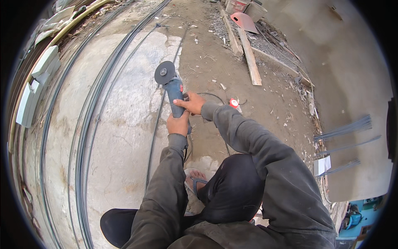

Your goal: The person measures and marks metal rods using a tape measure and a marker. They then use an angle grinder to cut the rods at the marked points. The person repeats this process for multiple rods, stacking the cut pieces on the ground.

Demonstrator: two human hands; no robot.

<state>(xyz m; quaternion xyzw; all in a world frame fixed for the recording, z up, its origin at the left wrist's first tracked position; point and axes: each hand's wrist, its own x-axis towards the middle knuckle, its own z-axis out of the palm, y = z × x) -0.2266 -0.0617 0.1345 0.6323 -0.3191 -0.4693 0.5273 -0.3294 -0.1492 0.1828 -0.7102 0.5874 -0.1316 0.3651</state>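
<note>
Both of my hands are closed on a blue angle grinder [171, 90] with a dark cutting disc [159, 75] at its far end. My left hand [178, 124] wraps round the rear of the body. Farther up the side, my right hand [192, 103] grips it with the thumb across the top. A single thin steel rod [154, 140] runs along the ground beneath the tool; I cannot tell whether the disc touches it. The power cord [226, 146] trails down past my wrists and loops over the dirt.
Bundles of long steel rods [84, 131] lie on the concrete slab [118, 143] to the left, past which are pale blocks [30, 101]. A red tape measure [234, 103] rests on the dirt. Wooden planks [250, 58] and a pink shovel blade [244, 22] lie far right. Rod ends [346, 128] jut out at right.
</note>
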